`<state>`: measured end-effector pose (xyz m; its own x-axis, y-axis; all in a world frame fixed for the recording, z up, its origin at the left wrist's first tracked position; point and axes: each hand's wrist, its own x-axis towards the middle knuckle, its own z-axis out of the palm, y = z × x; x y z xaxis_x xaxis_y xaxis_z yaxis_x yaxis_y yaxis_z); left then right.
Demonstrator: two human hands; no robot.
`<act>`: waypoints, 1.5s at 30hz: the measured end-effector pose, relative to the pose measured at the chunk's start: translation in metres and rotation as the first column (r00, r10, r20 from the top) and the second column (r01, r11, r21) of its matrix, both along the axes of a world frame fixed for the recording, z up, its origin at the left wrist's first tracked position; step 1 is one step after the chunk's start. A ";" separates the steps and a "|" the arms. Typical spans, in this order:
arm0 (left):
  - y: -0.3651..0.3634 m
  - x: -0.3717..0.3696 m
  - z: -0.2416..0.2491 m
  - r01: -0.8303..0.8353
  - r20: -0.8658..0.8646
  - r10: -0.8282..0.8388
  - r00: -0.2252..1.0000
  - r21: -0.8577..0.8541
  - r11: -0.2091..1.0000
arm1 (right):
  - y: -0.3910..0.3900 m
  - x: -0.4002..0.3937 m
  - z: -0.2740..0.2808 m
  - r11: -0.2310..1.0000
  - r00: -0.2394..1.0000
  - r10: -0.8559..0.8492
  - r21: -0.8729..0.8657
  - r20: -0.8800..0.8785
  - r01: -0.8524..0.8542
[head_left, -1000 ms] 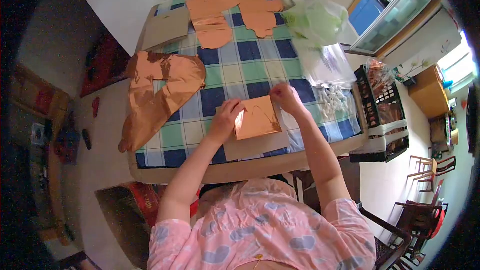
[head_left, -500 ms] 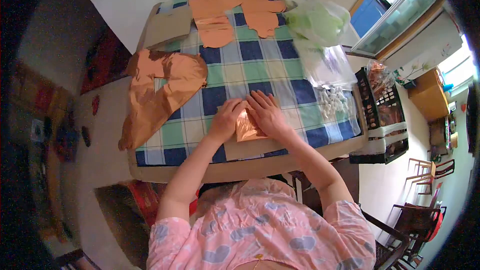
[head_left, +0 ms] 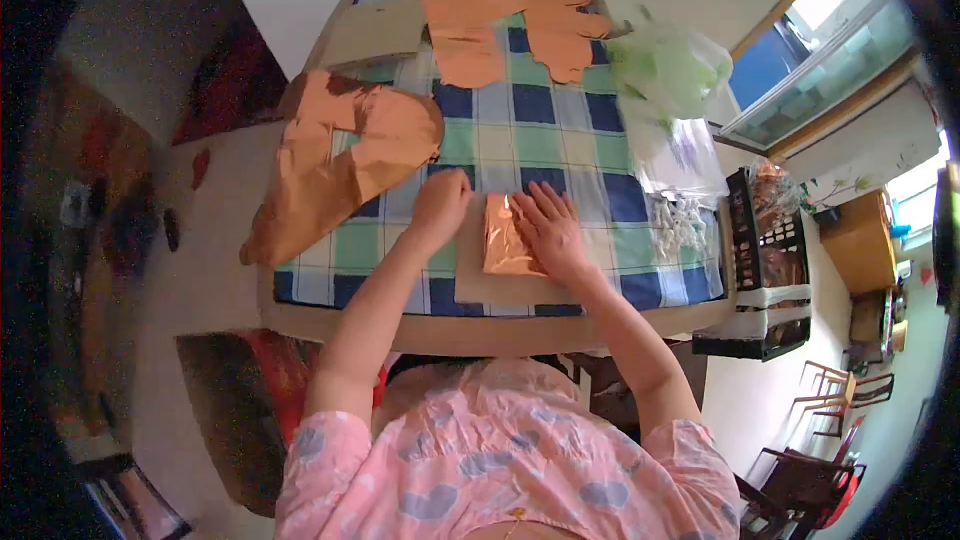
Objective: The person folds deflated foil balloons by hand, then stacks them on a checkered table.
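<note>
A folded packet of shiny copper-coloured foil (head_left: pixel 503 252) lies on a tan cardboard piece (head_left: pixel 475 285) near the table's front edge. My right hand (head_left: pixel 550 232) rests flat on the packet's right side, fingers stretched forward. To the left of the packet, apart from it, my left hand (head_left: pixel 441 206) is closed with its fingers curled, and no object shows in it. A large crumpled copper-coloured foil balloon (head_left: pixel 340 165) lies flat at the left of the table. Farther back are more flat copper-coloured foil pieces (head_left: pixel 468 50).
A checked cloth (head_left: pixel 590 155) covers the table. Back left lies a cardboard sheet (head_left: pixel 375 30). Along the right are a greenish plastic bag (head_left: pixel 675 70), clear plastic bags (head_left: pixel 675 155) and a white bundle (head_left: pixel 680 225). A black crate (head_left: pixel 765 250) stands beyond the right edge.
My left hand has lifted off the foil packet and moved left, its fingers curling in. My right hand stays on the packet. The camera view has shifted slightly.
</note>
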<state>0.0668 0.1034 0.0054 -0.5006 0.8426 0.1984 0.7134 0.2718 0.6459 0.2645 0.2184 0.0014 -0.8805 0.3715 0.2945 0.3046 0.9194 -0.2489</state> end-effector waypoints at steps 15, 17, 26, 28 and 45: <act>-0.014 0.070 0.013 -0.176 0.401 0.096 0.911 0.167 0.970 | -0.008 0.001 0.018 0.993 0.994 0.076 0.097 -0.075 -0.068; -0.015 0.069 0.007 -0.192 0.364 0.125 0.923 0.156 0.969 | -0.010 0.000 0.019 0.990 0.994 0.077 0.121 -0.081 -0.067; -0.002 0.057 -0.006 -0.168 0.148 0.199 0.969 -0.198 0.966 | -0.003 0.001 0.005 0.997 0.997 0.041 0.066 -0.062 -0.036; -0.001 0.064 -0.002 -0.181 0.070 0.204 0.976 -0.250 0.951 | -0.003 0.003 0.005 0.996 0.997 0.061 0.075 -0.052 -0.057; 0.006 0.060 0.003 -0.190 0.241 0.219 0.945 -0.139 0.972 | -0.005 0.002 0.014 1.000 0.998 0.000 0.002 0.061 0.000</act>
